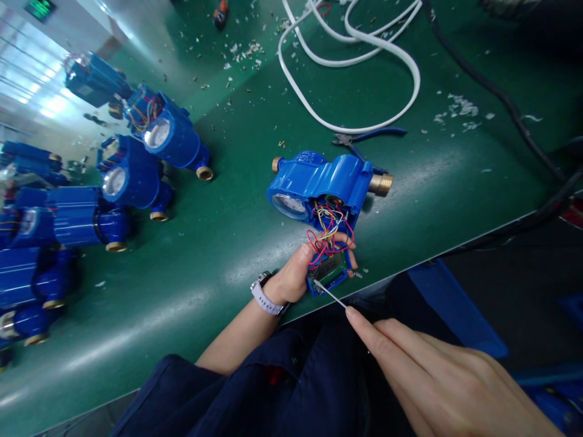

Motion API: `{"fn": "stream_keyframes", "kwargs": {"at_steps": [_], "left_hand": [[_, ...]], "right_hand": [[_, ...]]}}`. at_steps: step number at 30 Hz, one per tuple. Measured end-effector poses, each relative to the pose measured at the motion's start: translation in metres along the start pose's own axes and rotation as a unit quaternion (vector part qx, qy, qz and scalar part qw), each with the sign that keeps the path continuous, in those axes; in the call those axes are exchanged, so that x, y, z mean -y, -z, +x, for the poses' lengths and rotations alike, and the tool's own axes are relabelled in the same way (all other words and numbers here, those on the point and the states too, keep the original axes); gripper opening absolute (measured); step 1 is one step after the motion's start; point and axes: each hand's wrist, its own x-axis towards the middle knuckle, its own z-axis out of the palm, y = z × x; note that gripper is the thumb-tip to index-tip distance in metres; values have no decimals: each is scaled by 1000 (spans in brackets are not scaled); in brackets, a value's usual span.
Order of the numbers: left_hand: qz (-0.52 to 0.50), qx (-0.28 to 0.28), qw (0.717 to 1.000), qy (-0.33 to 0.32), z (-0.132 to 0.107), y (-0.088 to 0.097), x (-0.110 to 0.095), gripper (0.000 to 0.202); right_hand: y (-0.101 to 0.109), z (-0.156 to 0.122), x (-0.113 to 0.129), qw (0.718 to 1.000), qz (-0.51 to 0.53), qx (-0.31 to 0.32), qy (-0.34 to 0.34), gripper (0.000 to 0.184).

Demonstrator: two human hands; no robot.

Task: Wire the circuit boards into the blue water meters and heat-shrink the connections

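A blue water meter (319,176) with brass pipe ends lies near the table's front edge, its housing opened. Red, yellow and white wires (328,233) run from it to a small blue plastic cover (337,283) with a circuit board inside. My left hand (297,274), a watch on its wrist, is closed around that cover and tilts it up. From the right, my right hand (423,370) grips a screwdriver (331,294), its handle hidden by the fingers. The metal tip touches or nearly touches a corner of the board. A small spring (357,275) shows beside the cover.
Several more blue meters (132,176) stand along the left. Behind the opened meter lie blue-handled cutters (378,135) and a looped white cable (412,79). A black cable (492,85) crosses the right side. An orange-and-black tool (220,14) and plastic scraps (460,109) lie on the green table (218,243).
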Motion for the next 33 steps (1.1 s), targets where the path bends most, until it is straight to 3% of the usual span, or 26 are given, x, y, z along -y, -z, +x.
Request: {"fn": "stream_keyframes", "kwargs": {"at_steps": [9, 26, 33], "left_hand": [[6, 4, 1000, 0, 1, 0, 0, 76], [28, 9, 1000, -10, 0, 1, 0, 71], [42, -7, 999, -15, -2, 1, 2, 69]], "right_hand": [[-8, 0, -5, 998, 56, -12, 15, 60], [10, 10, -6, 996, 84, 19, 8, 64], [7, 13, -7, 999, 45, -23, 15, 67]]}}
